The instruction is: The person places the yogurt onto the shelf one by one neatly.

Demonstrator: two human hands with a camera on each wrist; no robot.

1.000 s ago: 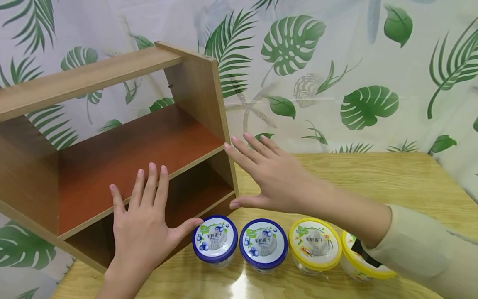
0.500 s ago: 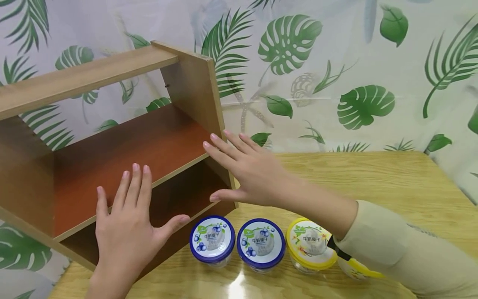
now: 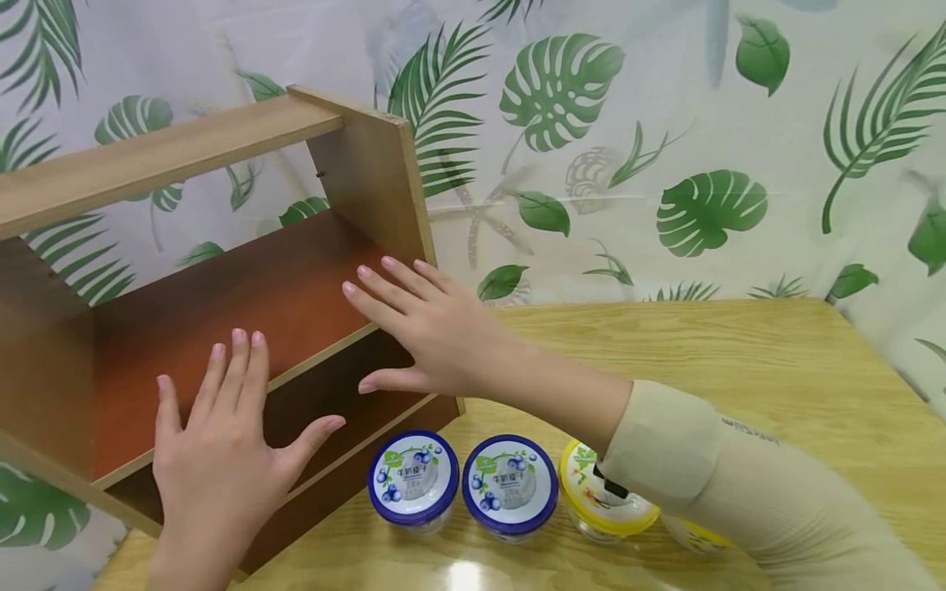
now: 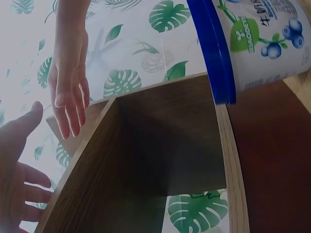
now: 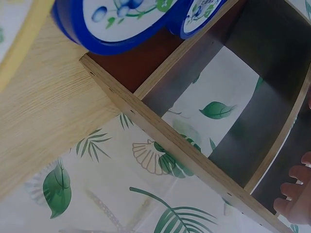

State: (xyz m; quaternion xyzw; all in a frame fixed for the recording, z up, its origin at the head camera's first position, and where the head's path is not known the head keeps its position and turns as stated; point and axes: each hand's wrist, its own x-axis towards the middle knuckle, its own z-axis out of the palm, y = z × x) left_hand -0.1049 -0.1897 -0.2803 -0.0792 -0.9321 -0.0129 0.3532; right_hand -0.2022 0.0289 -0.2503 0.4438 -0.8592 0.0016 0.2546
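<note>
In the head view my left hand, fingers straight and thumb spread, is held before the left part of the wooden shelf unit. My right hand reaches across from the right, palm down with straight fingers, before the unit's right part. Neither hand holds anything. Two blue-lidded tubs stand beside the unit's lower front. A yellow-lidded tub is partly covered by the right sleeve, and another mostly so. The left wrist view shows both hands apart, the right hand above the left hand.
The wooden table extends to the right of the unit. A leaf-patterned cloth hangs behind it. In the right wrist view the unit's side panel runs diagonally beside the cloth.
Both hands have moved left across the front of the shelf unit, fingers still straight. The right sleeve now covers more of the yellow-lidded tubs. The head view has shifted slightly.
</note>
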